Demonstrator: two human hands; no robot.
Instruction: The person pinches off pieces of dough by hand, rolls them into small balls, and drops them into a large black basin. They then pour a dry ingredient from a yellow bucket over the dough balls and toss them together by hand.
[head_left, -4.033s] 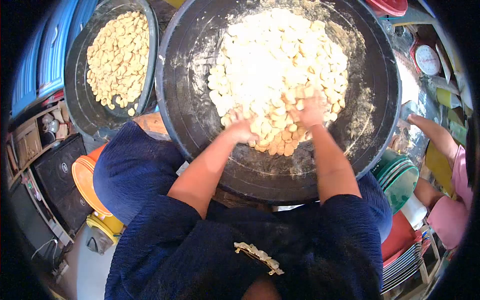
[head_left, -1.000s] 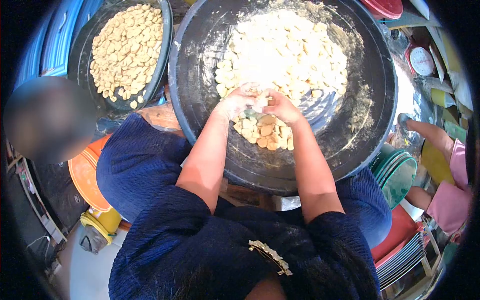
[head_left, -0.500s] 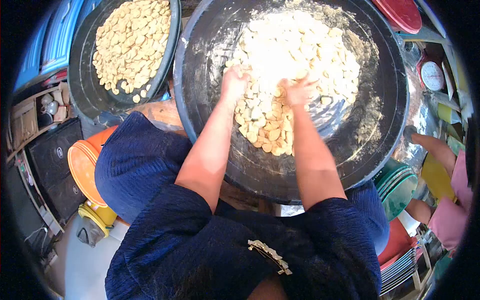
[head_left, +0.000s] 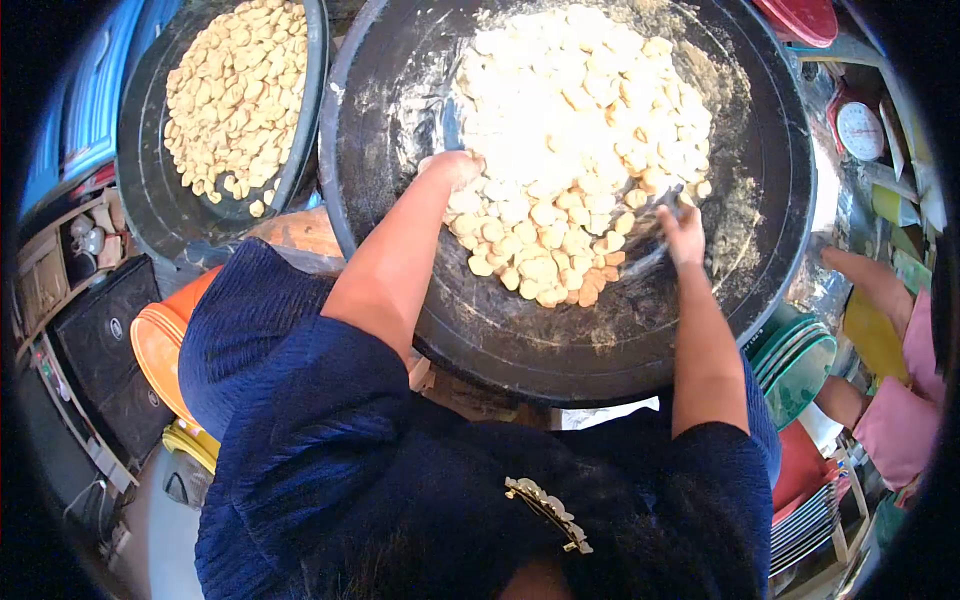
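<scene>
A wide black basin holds a heap of pale, flat, roundish pieces dusted with powder, overexposed in its middle. At the heap's left edge is my left hand, fingers curled in against the pieces; what they hold, if anything, is hidden in the glare. My right hand is at the heap's right side, over the basin's floor, fingers apart and somewhat blurred, with nothing visible in it. Light powder clings to the basin's right side.
A second dark basin with similar pieces stands at the left. Orange lids lie beside my left knee, green lids at the right. A dial scale is at upper right. Another person's arm reaches in from the right.
My hands have moved apart: the left to the heap's left edge, the right off the pieces toward the basin's right side. The pieces at the near edge have shifted, and the view has moved slightly.
</scene>
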